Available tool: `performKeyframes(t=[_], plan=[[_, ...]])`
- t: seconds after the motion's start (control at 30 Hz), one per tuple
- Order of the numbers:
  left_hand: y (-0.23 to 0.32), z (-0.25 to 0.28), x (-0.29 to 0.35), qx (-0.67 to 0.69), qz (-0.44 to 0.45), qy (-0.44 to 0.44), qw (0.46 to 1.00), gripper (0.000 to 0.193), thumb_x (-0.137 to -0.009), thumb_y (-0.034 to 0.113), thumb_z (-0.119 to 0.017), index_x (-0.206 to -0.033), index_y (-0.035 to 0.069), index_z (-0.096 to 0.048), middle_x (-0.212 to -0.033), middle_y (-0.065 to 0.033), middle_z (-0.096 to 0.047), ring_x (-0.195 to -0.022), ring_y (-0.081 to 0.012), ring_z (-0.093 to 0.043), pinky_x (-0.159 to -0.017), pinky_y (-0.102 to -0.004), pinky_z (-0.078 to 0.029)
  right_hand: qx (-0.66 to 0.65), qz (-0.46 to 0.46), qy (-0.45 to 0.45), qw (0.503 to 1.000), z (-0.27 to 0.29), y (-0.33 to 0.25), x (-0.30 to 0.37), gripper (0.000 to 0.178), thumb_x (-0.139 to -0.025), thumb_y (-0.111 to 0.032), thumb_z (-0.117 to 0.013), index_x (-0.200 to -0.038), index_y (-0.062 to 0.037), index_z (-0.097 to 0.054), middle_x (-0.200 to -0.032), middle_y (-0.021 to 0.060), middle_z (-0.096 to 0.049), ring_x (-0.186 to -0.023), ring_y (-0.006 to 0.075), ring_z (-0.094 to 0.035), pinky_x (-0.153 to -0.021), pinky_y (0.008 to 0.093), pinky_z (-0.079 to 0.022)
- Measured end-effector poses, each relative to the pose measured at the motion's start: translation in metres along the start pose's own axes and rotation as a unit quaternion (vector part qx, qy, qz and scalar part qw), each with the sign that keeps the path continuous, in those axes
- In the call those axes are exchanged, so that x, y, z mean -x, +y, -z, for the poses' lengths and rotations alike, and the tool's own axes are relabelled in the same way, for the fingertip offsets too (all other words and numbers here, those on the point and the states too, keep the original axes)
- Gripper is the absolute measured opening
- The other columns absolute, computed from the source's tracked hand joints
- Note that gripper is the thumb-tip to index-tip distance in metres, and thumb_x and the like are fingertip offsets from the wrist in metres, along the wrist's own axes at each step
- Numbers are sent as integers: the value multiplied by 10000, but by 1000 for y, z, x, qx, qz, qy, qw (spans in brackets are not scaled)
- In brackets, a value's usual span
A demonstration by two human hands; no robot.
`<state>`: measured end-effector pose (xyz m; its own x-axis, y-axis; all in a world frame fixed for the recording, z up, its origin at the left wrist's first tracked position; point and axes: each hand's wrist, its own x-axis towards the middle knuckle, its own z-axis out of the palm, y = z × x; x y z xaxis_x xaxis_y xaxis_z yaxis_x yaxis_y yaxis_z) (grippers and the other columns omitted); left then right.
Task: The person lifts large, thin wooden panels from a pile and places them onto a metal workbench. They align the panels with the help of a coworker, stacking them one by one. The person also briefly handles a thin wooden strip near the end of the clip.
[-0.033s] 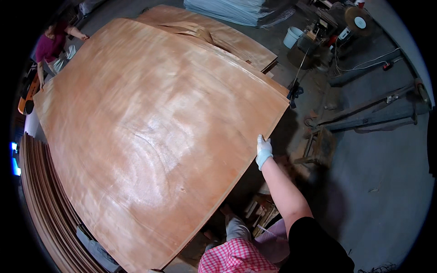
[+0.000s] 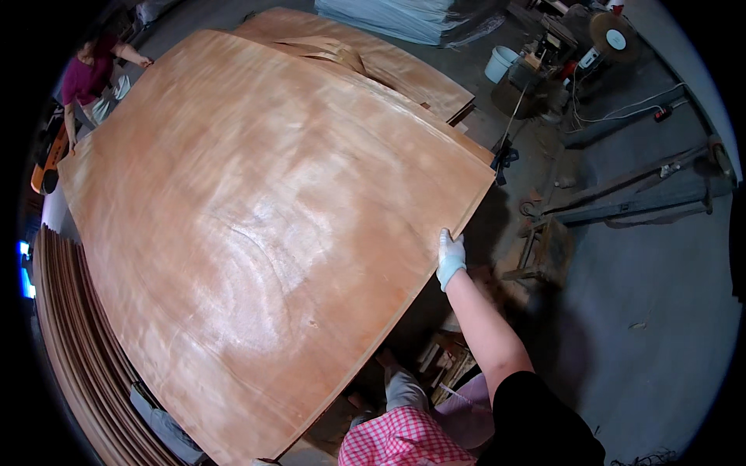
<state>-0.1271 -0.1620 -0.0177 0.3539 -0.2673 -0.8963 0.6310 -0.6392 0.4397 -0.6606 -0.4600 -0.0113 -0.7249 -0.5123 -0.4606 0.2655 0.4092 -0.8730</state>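
I judged the lift about midway: my gloved right hand gripped the right edge of the big veneer sheet, spread above the stack, my left hand out of view, a co-worker at its far-left corner.

Grey concrete floor, cluttered workshop

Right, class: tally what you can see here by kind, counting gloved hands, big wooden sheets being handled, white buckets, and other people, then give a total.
Gloved hands: 1, the right hand
Big wooden sheets being handled: 1, the veneer sheet
White buckets: 1, the bucket
Other people: 1, the co-worker
Total: 4
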Motion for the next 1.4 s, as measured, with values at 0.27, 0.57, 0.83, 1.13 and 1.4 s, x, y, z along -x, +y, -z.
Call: performKeyframes(t=[0.27, 0.57, 0.83, 1.13, 1.4], plan=[[-1, 60, 28, 73, -29, 33, 996, 509, -918, 393, -349, -1300, 66, -427, -1309, -78, -477, -1191, -256, -428, -1012, -391, -329, 46, 76, 45, 995, 3, 14, -21, 598, -926, -402, -423, -1251, 97, -363, -1287, 260, -415, -1156, 338, -449, -966, 368, -360], [-16, 167, -1, 198, -69, 185, 960, 410, -907, 331, -393, -1176, 56, -534, -1135, -102, -590, -1022, -259, -555, -904, -375, -437, -65, -46, -103, 991, 21, 12, -42, 442, -925, -307, -386, -1201, 31, -462, -1216, 135, -524, -1032, 315, -537, -907, 457, -432], [-7, 112, 38, 181, -74, 469, 861, 755, -781, 401, -666, -1307, -37, -348, -1266, -211, -481, -1081, -331, -524, -910, -437, -441, 326, 369, -178, 852, 29, 44, 126, 396, -928, -139, -448, -1263, 68, -401, -1279, 183, -455, -1173, 264, -457, -1019, 360, -337], [-12, 207, 36, -44, -119, 627, 769, 1030, -671, 494, -738, -1394, 2, -195, -1424, -246, -228, -1270, -387, -325, -1035, -424, -337, 392, 612, -651, 220, -76, 129, 441, 528, -869, -358, -490, -1315, -86, -412, -1381, 209, -348, -1305, 361, -283, -1101, 495, -101], [-35, 250, 14, 33, -79, 354, 931, 1067, -677, 475, -741, -1398, -33, -141, -1417, -290, -210, -1317, -373, -260, -1081, -386, -265, 441, 644, -616, 109, -103, 180, 493, 552, -873, -381, -473, -1327, -79, -394, -1391, 198, -339, -1310, 353, -270, -1103, 475, -96]])
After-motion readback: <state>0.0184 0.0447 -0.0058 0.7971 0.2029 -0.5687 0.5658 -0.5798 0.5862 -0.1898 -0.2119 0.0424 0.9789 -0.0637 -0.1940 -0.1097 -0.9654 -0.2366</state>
